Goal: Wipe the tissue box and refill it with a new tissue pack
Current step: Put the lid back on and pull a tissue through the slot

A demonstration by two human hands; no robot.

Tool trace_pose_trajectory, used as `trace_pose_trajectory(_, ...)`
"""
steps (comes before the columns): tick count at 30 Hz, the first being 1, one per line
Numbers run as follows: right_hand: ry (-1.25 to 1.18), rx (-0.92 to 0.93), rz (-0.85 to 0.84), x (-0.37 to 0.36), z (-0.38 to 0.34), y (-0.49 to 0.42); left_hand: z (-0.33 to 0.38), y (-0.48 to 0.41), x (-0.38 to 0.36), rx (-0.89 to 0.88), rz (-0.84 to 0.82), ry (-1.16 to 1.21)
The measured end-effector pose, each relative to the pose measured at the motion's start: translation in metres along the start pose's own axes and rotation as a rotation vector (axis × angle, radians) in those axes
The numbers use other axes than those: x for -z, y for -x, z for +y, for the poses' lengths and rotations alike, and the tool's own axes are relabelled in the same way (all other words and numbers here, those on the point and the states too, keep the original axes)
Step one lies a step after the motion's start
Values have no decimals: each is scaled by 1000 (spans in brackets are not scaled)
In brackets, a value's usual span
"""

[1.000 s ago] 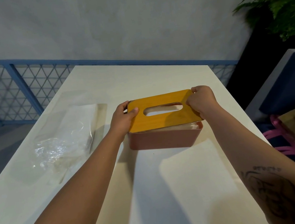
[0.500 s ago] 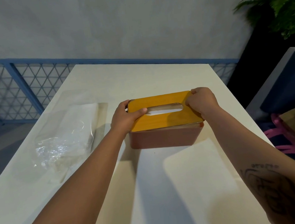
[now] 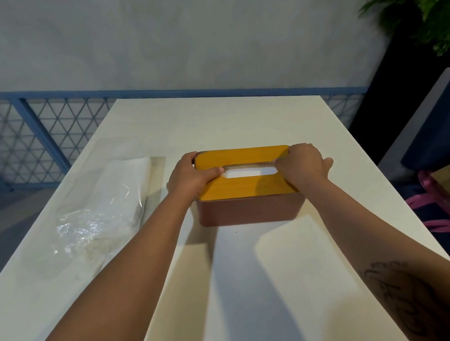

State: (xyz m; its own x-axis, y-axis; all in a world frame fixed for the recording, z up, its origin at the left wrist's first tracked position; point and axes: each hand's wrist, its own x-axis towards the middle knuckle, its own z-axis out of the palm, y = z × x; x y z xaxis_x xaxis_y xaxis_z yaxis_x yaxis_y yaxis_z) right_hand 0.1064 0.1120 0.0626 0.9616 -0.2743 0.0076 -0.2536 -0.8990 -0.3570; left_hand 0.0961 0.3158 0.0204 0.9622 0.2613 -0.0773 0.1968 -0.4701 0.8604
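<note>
- Two bare forearms came in from the bottom of the frame and crossed the white table (image 3: 288,289), with a plain stretch of it lying between them.
- At mid-frame the tissue box (image 3: 250,209) stood upright on the table with its yellow lid (image 3: 245,189) lying flat on top. White tissue (image 3: 249,172) showed through the slot, so the refill seemed to be in and closing the lid was the likely step in hand.
- The left hand (image 3: 188,181) gripped the lid's left end, fingers curled over the edge and thumb laid along the top towards the slot. The right hand (image 3: 302,168) gripped the right end, thumb on top by the slot and fingers bent down over the side.
- Doing this well probably meant pressing both ends down evenly, so the lid seated square rather than rocking. Whether it was fully home could not be told.
- Left of the box, near the left hand but not touching it, a crinkled clear wrapper (image 3: 97,213) lay close to the table's left edge, where a sideways sweep might push it off.
- Right of the box the table edge ran close, with a blue seat (image 3: 443,128) and pink straps (image 3: 442,215) past it. More room lay towards the table's far end.
- Beyond that stood a blue railing (image 3: 37,130), and a plant (image 3: 438,6) at the upper right of the frame.
</note>
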Motion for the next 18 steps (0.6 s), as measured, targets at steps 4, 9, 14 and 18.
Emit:
trace_pose_trajectory(4, 47, 51, 8, -2, 4, 2, 2, 0, 1, -12, 4, -48)
trace_pose_trajectory(9, 30, 74, -1, -5, 8, 3, 6, 3, 3, -24, -9, -99)
trace_pose_trajectory(14, 2, 127, -23, -1, 14, 4, 17, 7, 4, 11, -2, -266)
trace_pose_trajectory(18, -29, 187, -140, 6, 24, 1, 31, 14, 2, 75, 40, -425)
